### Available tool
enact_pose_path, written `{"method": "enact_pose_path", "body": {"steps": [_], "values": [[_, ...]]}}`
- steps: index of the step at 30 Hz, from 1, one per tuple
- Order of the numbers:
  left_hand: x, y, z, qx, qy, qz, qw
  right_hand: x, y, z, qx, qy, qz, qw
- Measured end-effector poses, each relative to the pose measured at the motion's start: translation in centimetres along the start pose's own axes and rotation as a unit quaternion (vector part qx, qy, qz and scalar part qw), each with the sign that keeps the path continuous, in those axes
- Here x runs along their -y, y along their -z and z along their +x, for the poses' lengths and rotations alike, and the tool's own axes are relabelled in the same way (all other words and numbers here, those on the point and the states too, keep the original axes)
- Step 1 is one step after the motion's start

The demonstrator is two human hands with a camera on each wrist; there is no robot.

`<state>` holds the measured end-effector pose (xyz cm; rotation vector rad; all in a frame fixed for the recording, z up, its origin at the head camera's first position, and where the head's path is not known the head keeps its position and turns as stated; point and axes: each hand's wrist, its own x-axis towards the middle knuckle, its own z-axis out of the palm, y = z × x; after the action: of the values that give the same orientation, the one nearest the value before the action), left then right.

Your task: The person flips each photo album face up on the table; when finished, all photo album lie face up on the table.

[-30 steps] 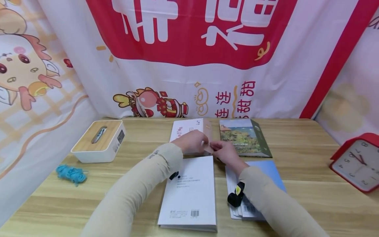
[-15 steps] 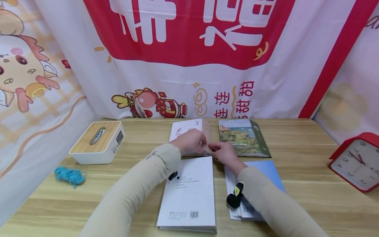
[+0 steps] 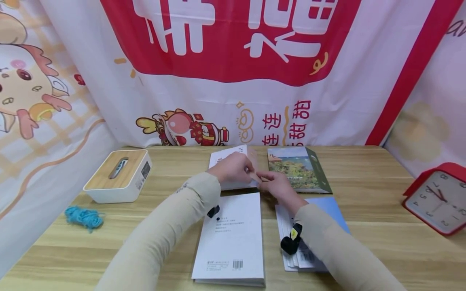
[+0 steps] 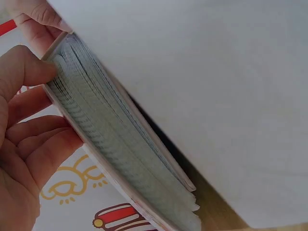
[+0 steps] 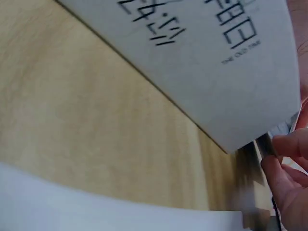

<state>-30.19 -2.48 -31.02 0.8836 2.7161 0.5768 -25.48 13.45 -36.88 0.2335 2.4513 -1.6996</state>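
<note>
A thick photo album (image 3: 218,157) with a white cover and a pale pink spine lies at the back middle. My left hand (image 3: 234,166) grips its near end; in the left wrist view, the thumb lies on the edges of the many sleeve pages (image 4: 110,120) and the other fingers are along the cover. Beside it, my right hand (image 3: 277,185) pinches the album's near right corner. The right wrist view shows the lettered spine (image 5: 211,72) up close, with the right thumb and forefinger (image 5: 281,159) together at its end.
A white book (image 3: 233,238) lies in front. A green photo album (image 3: 293,165) lies right of the held one. Blue-covered booklets (image 3: 327,208) sit under the right forearm. A tissue box (image 3: 118,173) and blue yarn (image 3: 83,217) are left, a red clock (image 3: 437,198) right.
Both hands stay at the same corner of the album, with the left hand slightly higher. The whole head view has shifted a little to the left.
</note>
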Motion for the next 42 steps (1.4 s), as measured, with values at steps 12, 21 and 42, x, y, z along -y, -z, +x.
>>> {"method": "enact_pose_path", "body": {"steps": [12,21,42], "values": [[-0.4,0.9,-0.7,-0.075,0.033,-0.067,0.9944,1.8,1.0,-0.2,-0.016,0.015,0.090,0.9957],[-0.9,1.3,-1.5,-0.141,0.049,-0.125,0.9809,3.7,1.9,-0.9,-0.027,0.053,0.088,0.9943],[-0.2,-1.3,-2.8,-0.295,-0.005,-0.489,0.8209,6.3,2.0,-2.2,-0.060,0.161,0.023,0.9849]]}}
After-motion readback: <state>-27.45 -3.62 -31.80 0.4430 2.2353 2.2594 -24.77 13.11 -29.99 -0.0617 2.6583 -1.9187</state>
